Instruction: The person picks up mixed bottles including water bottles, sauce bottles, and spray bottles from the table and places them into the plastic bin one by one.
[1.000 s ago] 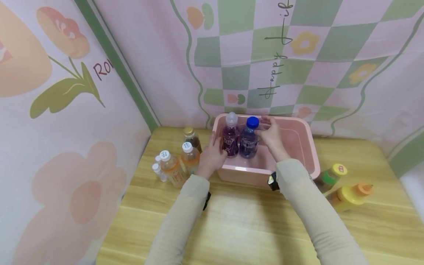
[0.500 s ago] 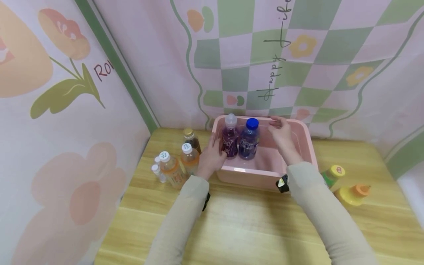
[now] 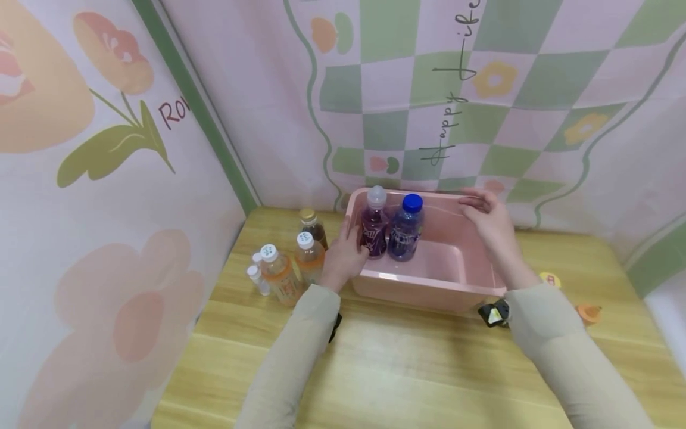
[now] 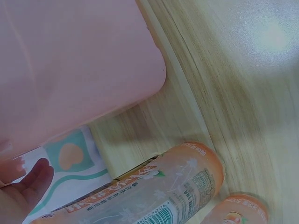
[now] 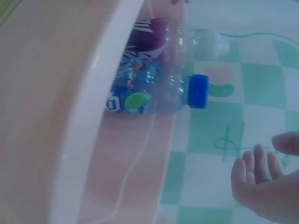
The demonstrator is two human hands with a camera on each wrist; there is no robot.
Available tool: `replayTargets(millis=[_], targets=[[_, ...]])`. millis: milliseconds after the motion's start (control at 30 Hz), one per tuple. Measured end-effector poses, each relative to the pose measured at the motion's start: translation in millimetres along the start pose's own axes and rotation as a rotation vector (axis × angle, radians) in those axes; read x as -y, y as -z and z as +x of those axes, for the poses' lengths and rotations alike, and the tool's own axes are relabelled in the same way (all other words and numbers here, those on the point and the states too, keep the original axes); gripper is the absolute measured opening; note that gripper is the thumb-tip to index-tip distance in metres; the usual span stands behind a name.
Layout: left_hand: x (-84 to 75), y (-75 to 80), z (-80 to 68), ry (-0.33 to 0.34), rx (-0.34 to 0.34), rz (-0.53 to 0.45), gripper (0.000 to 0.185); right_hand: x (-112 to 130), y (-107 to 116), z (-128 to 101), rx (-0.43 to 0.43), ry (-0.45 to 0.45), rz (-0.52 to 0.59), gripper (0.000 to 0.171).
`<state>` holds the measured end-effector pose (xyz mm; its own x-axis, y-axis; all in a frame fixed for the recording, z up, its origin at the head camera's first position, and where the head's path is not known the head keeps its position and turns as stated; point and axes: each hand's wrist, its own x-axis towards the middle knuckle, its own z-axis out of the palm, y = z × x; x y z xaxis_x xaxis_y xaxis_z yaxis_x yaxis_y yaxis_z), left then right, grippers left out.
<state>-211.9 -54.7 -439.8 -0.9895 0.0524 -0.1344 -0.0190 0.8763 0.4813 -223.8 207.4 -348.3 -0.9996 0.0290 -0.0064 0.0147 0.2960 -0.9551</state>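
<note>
Two bottles are standing upright inside the pink bin [image 3: 429, 280], pushed into its left end, probably so space is staying free on the right. Left hand [image 3: 343, 256] is curling around the purple bottle [image 3: 373, 229], steadying it. Right hand [image 3: 490, 217] is hovering loose and empty over the bin's right side. Blue-capped bottle [image 3: 405, 229] is touching the purple one, see-through with a bright label.
</note>
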Motion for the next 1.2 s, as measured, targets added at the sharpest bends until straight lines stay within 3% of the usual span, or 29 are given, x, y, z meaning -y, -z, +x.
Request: replayTargets(millis=[300,533,800,1033,1200], targets=[[0.3,0.0,-0.9,0.000,0.006,-0.003,0.061,2,38,-23,0.018,0.056,0.193,0.033],[0.1,1.8,-1.6,0.000,0.002,-0.003,0.061,-6,74,-35,-0.008,0.066,-0.074,0.031],[-1.4,3.7,-1.7,0.003,0.008,-0.009,0.061,-29,109,-43,0.062,0.000,-0.218,0.037],[-0.6,2.6,-1.3,0.001,0.007,-0.004,0.061,-48,122,-50,0.145,-0.060,-0.337,0.057],[-0.1,1.4,-0.6,0.001,0.003,0.002,0.061,-60,128,-53,0.152,-0.027,-0.415,0.053]])
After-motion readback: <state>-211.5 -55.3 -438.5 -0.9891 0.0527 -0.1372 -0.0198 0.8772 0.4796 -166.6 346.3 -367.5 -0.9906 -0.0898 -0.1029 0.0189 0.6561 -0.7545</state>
